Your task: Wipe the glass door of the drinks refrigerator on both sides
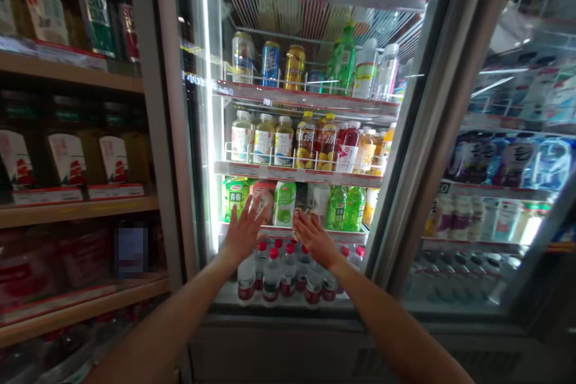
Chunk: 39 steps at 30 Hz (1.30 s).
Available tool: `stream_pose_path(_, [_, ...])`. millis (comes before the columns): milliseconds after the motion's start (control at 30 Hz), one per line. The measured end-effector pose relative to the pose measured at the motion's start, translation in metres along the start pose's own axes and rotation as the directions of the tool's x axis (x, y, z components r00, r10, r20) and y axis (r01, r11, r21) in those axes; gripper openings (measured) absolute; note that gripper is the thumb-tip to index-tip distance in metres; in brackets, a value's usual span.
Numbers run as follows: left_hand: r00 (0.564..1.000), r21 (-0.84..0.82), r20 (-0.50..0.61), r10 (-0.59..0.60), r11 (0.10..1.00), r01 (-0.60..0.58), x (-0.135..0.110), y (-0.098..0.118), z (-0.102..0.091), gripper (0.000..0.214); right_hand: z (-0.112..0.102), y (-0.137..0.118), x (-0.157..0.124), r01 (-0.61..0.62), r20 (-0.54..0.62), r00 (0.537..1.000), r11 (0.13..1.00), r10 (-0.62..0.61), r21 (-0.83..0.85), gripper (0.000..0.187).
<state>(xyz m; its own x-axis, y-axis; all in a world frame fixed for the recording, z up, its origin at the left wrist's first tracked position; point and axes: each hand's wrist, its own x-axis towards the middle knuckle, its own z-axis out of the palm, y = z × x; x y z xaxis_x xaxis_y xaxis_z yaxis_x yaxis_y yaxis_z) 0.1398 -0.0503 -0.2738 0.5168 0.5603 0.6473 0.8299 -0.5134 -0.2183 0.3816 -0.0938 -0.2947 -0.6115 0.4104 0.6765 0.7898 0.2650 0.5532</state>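
Both my arms reach into an open drinks fridge. My left hand (244, 229) is open with fingers spread, in front of a pink-labelled bottle (263, 198) and a green carton (234, 197) on the third shelf. My right hand (315, 237) is also open, palm down, at the shelf edge (283, 231) below a pale green bottle (285, 203) and a white bottle (317, 199). Neither hand holds anything. Red-capped water bottles (274, 273) stand on the bottom shelf under my hands.
The fridge's glass door (432, 114) stands swung open to the right. Upper shelves carry cans (270, 63) and juice bottles (315, 141). A second closed fridge (508, 162) is at the right. Wooden shelves (76, 207) with jars and packets fill the left.
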Motion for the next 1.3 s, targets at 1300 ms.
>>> stream_pose_path(1300, [0.983, 0.1, -0.043, -0.178, 0.978, 0.182, -0.035, -0.099, -0.018, 0.071, 0.023, -0.069, 0.132, 0.069, -0.035, 0.997, 0.997, -0.068, 0.044, 0.042])
